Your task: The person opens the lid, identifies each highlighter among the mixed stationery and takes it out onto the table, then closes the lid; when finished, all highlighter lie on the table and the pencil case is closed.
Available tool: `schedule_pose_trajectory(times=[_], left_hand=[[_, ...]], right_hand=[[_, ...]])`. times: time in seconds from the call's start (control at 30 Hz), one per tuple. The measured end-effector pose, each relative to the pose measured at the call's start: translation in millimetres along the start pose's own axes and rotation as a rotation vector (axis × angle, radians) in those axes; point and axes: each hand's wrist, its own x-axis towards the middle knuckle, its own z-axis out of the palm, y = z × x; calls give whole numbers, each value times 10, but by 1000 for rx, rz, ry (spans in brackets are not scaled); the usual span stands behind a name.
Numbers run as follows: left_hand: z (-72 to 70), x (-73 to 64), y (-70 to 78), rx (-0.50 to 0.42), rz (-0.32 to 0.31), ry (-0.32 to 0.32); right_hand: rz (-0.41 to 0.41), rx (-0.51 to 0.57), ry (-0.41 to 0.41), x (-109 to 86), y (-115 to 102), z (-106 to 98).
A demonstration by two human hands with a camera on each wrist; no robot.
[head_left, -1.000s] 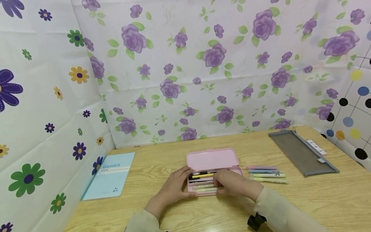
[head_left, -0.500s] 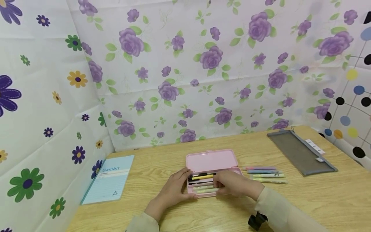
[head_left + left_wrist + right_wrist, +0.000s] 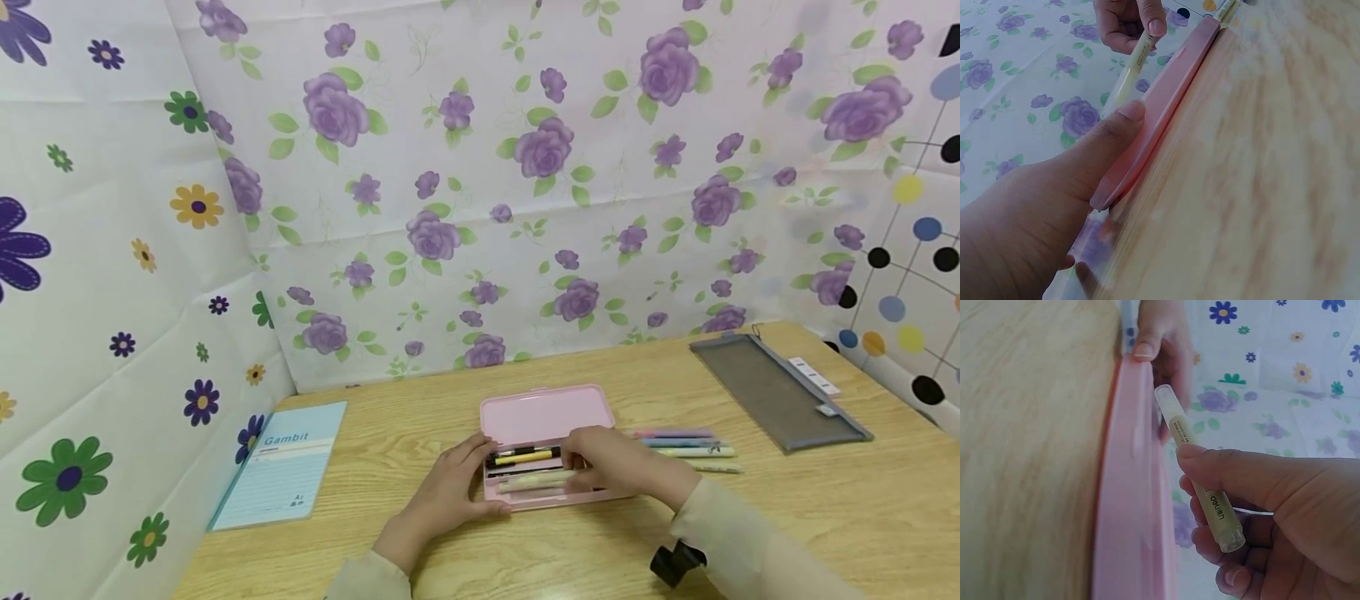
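Observation:
A pink pencil case [image 3: 547, 412] lies on the table with its lid folded back. My left hand [image 3: 447, 479] grips its left end, thumb [image 3: 1113, 128] along the front wall in the left wrist view. Between the thumb and fingers of my right hand [image 3: 611, 458] is a pale yellow highlighter [image 3: 1213, 503], tilted, with lettering on its barrel. It is up beside the case's front wall in the right wrist view. Inside the case lie a yellow-and-black pen [image 3: 525, 457] and other dark pens. My right hand hides the case's right part.
Several coloured highlighters [image 3: 693, 452] lie right of the case, partly behind my right hand. A grey mesh zip pouch [image 3: 776, 396] lies at the far right with a white strip [image 3: 815, 376] beside it. A light blue notebook [image 3: 281, 467] is at the left.
My right hand has risen slightly and shifted right, with the highlighter lifted in its fingers. My left hand keeps its place on the case.

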Motion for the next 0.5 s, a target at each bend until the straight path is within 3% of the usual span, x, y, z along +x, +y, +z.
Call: schedule_pose_trajectory(times=[0.5], left_hand=[[-7, -8, 9, -15, 0, -1]], right_hand=[[12, -59, 52, -201, 81, -287]])
